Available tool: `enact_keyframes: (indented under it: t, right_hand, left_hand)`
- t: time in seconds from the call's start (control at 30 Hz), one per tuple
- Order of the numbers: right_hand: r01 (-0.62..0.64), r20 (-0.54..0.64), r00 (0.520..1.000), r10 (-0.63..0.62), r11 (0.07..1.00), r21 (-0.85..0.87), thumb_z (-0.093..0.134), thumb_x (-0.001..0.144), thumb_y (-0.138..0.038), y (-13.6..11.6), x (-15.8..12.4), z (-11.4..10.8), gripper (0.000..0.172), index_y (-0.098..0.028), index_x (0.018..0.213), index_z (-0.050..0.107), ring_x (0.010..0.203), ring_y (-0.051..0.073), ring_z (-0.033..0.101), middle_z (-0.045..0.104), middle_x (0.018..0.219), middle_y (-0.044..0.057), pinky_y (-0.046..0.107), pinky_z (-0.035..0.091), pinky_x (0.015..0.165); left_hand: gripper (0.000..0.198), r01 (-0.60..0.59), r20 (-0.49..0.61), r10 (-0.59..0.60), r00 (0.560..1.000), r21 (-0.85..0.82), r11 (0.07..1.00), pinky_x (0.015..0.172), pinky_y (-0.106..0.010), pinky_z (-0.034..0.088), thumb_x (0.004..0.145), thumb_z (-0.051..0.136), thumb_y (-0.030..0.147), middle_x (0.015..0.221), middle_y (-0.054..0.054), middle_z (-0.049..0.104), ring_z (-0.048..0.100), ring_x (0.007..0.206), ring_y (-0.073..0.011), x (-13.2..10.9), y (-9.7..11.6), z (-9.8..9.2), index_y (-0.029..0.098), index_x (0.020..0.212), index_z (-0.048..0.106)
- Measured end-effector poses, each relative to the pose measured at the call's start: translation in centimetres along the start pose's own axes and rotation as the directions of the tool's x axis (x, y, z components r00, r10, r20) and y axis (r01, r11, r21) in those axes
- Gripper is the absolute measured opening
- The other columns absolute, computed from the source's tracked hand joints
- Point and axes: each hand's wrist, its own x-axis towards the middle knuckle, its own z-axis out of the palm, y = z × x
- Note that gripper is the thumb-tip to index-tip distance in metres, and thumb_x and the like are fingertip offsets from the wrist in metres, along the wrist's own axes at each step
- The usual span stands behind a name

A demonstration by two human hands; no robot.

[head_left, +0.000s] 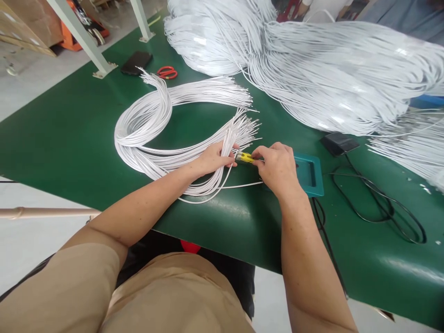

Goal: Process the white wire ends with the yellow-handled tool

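Running this off the head cam rn. L hand [218, 158] is closed around a bunch of loose white wires [228, 143], cut ends sticking up past the thumb. R hand [275, 166] has thumb + fingertips pinched on a yellow hand tool [246, 157]; metal end shows, exact type I can't tell.

The bit that matters imo: tool sits btwn the two hands, over the near-edge side of the green tabletop [69, 134]. Its long axis is approx parallel to the near edge, metal end pointing at my L fingers. R is nearer b/c it's holding it, but L fingertips are just beside the metal end. Touching or not? Can't tell tbh.

One stray wire [243, 185] runs below toward the R hand, closer to the near edge. Teal tray [320, 178] is just right of that hand. Red-handled scissors [167, 72] are well apart, up toward the left edge, fyi.
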Motion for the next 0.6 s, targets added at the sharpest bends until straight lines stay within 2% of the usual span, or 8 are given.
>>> enact_keyframes:
  t: [0.17,0.23,0.33,0.43,0.5,0.6]
  right_hand:
    - [-0.022,0.015,1.000,0.023,0.999,-0.041,0.060,0.084,-0.016,-0.4,0.0,-0.2,0.017,-0.018,0.090,0.075,0.085,0.026,0.055,0.065,0.074,0.010,0.042,0.040,0.087]
    - [-0.007,0.013,1.000,0.008,0.998,-0.055,0.060,0.084,-0.017,-0.3,-0.3,-0.3,0.017,-0.018,0.091,0.075,0.087,0.026,0.057,0.067,0.076,0.010,0.046,0.039,0.094]
    - [-0.050,-0.107,0.993,0.041,0.995,-0.085,0.058,0.089,-0.024,0.2,-1.2,-0.1,0.020,-0.018,0.101,0.073,0.104,0.030,0.057,0.072,0.096,0.012,0.058,0.026,0.109]
    - [-0.218,-0.244,0.952,0.183,0.968,-0.125,0.052,0.094,-0.029,0.7,-2.0,0.3,0.030,-0.015,0.115,0.067,0.121,0.036,0.050,0.064,0.126,0.018,0.069,0.018,0.109]
    - [-0.263,-0.242,0.944,0.225,0.955,-0.138,0.049,0.095,-0.028,0.9,-2.3,0.6,0.033,-0.013,0.120,0.064,0.124,0.037,0.048,0.061,0.132,0.020,0.070,0.019,0.109]
    - [-0.247,-0.245,0.947,0.211,0.960,-0.130,0.048,0.095,-0.026,0.8,-2.2,0.7,0.032,-0.012,0.120,0.063,0.124,0.036,0.049,0.062,0.130,0.020,0.068,0.021,0.109]
  left_hand:
    - [0.043,-0.014,-0.032,0.018,0.999,0.137,0.990,0.082,-0.033,0.054,0.071,0.065,0.009,0.081,0.002,0.065,0.072,0.073,-0.0159,0.1,-0.3,0.1,0.016,0.113,0.061]
    - [0.043,-0.016,-0.027,0.020,0.999,0.139,0.990,0.082,-0.033,0.055,0.071,0.066,0.010,0.081,0.002,0.066,0.072,0.074,-0.0160,0.1,-0.3,0.1,0.015,0.113,0.061]
    - [0.043,-0.012,-0.006,0.013,1.000,0.093,0.996,0.080,-0.033,0.057,0.071,0.067,0.012,0.083,0.001,0.066,0.072,0.076,-0.0165,0.1,-0.3,0.1,0.015,0.113,0.061]
    - [0.042,-0.019,0.007,0.018,1.000,0.074,0.997,0.083,-0.034,0.057,0.071,0.068,0.013,0.085,0.000,0.067,0.072,0.077,-0.0166,0.2,-0.5,-0.1,0.015,0.112,0.062]
    - [0.041,-0.019,0.000,0.019,1.000,0.080,0.997,0.084,-0.035,0.057,0.071,0.068,0.013,0.085,-0.001,0.068,0.072,0.077,-0.0165,0.1,-0.5,-0.3,0.014,0.112,0.062]
    - [0.042,-0.019,-0.012,0.020,1.000,0.077,0.997,0.083,-0.034,0.056,0.072,0.068,0.013,0.084,0.000,0.066,0.072,0.077,-0.0159,-0.2,-0.3,-0.6,0.014,0.113,0.062]
